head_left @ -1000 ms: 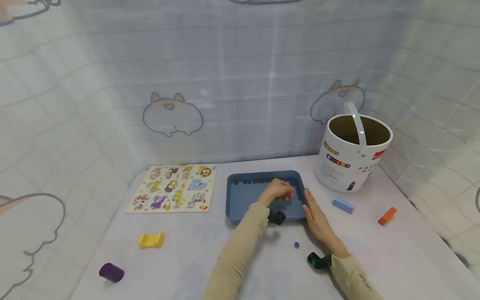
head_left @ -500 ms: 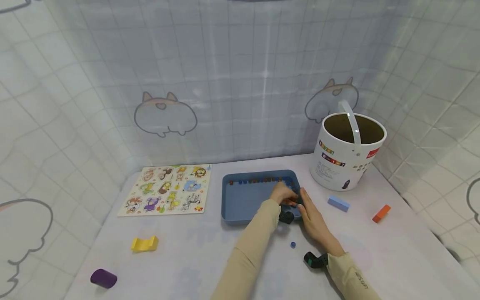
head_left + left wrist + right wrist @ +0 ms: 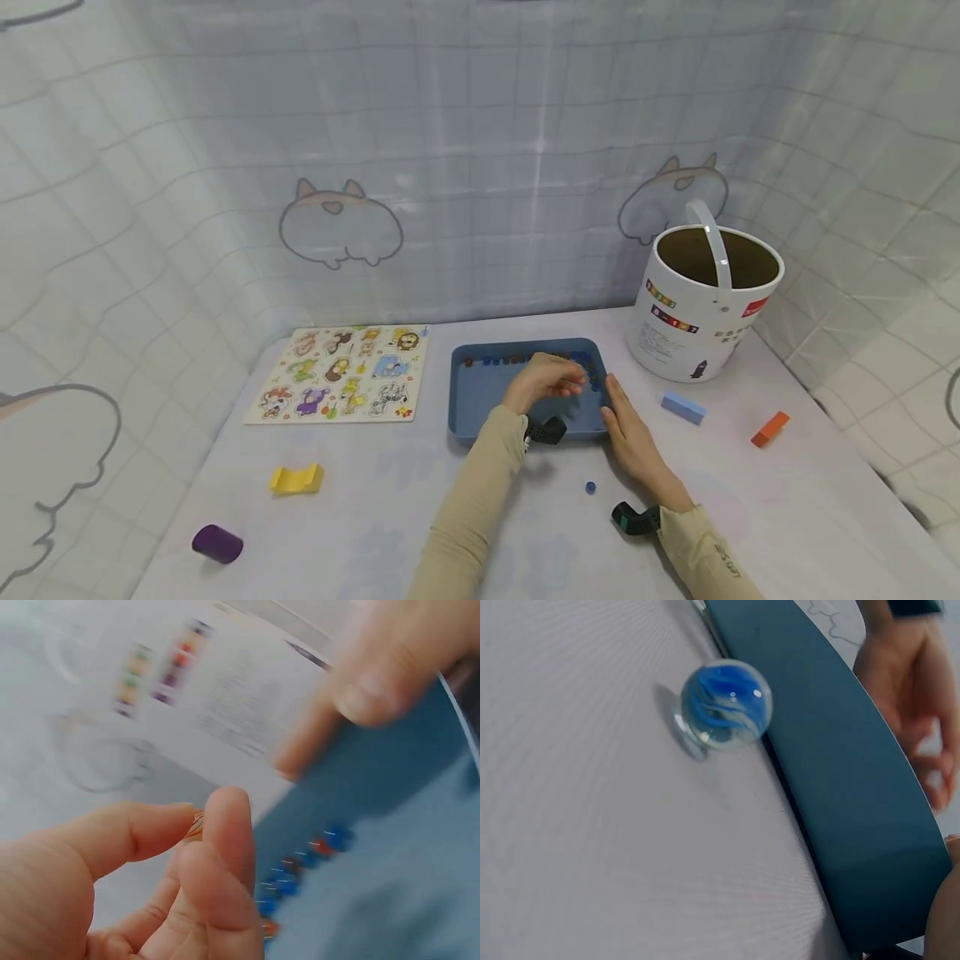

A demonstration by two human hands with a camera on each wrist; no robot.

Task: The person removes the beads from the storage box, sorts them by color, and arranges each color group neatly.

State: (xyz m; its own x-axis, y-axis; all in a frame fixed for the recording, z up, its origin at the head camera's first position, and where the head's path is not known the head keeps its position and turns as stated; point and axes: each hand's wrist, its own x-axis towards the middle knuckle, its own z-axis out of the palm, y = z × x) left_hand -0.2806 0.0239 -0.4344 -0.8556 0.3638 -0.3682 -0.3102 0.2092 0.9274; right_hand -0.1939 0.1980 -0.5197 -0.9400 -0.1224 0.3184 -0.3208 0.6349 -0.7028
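My left hand (image 3: 546,382) is over the blue tray (image 3: 480,398), its thumb and forefinger pinching an orange-streaked glass marble (image 3: 196,825), mostly covered by the fingertips. Along the tray's far and right sides runs a line of blue and reddish marbles (image 3: 285,882). Held flat with straight fingers, my right hand (image 3: 637,442) rests against the tray's right side. One blue swirled marble (image 3: 727,705) lies on the table outside the tray, close to its near wall (image 3: 840,765) in the right wrist view.
A white bucket (image 3: 675,333) with a raised handle stands behind on the right. Near it lie a light blue block (image 3: 683,408) and an orange block (image 3: 770,429). To the left are an animal puzzle board (image 3: 341,375), a yellow block (image 3: 297,480) and a purple cylinder (image 3: 217,543).
Half a second ago my left hand was down at the tray's right end beside my right hand; it has since moved left, pinching the marble. My right hand stays at the tray's side.
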